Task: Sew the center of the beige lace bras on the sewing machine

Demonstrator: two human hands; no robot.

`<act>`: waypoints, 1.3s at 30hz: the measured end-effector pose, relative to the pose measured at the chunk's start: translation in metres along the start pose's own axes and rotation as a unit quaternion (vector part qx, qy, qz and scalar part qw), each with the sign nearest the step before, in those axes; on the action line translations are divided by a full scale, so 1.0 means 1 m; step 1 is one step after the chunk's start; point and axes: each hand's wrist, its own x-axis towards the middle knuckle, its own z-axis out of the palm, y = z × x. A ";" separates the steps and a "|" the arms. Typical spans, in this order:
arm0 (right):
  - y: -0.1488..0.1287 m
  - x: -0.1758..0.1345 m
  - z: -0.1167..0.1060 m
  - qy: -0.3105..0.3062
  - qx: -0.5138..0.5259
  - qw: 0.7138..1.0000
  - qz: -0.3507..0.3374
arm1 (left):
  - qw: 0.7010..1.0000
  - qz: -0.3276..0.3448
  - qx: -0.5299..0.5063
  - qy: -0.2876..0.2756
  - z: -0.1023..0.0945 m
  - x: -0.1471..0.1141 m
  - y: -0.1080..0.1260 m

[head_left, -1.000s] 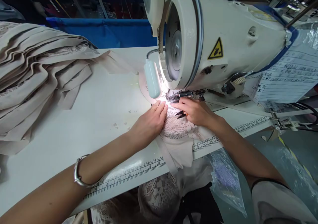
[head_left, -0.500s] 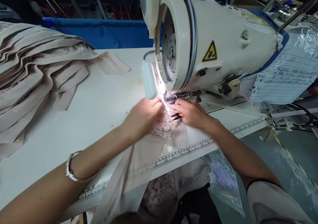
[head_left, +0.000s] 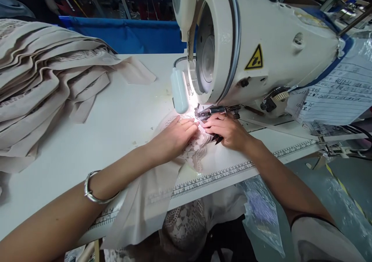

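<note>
Under the lit presser foot [head_left: 200, 114] of a sewing machine [head_left: 270, 49] lies a pale pink lace piece [head_left: 195, 153], with sheer beige fabric [head_left: 145, 204] trailing over the table's front edge. My left hand [head_left: 177, 138] rests fairly flat on the lace, fingers stretched toward the foot, a ring on one finger. Just right of the foot, my right hand [head_left: 231, 130] is closed around thread snips [head_left: 217, 139]. Only their dark blades stick out below the fingers; the handles are hidden. The right fingertips touch the lace's edge beside the foot.
A thick stack of beige lace-trimmed pieces [head_left: 49, 72] covers the table's left side. A small lamp [head_left: 179, 91] hangs close to the needle area. A printed ruler [head_left: 215, 178] runs along the front edge. Handwritten paper [head_left: 331, 88] hangs at right, above a metal tape guide [head_left: 325, 144].
My left hand has flattened and its fingers have stretched out over the lace. The sheer fabric has shifted left. The snips' orange handle is now covered by my right hand. The view has shifted slightly.
</note>
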 end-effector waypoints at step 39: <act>-0.008 0.005 0.004 0.019 -0.089 0.995 -0.036 | 0.978 0.065 0.197 0.035 0.001 0.002 -0.011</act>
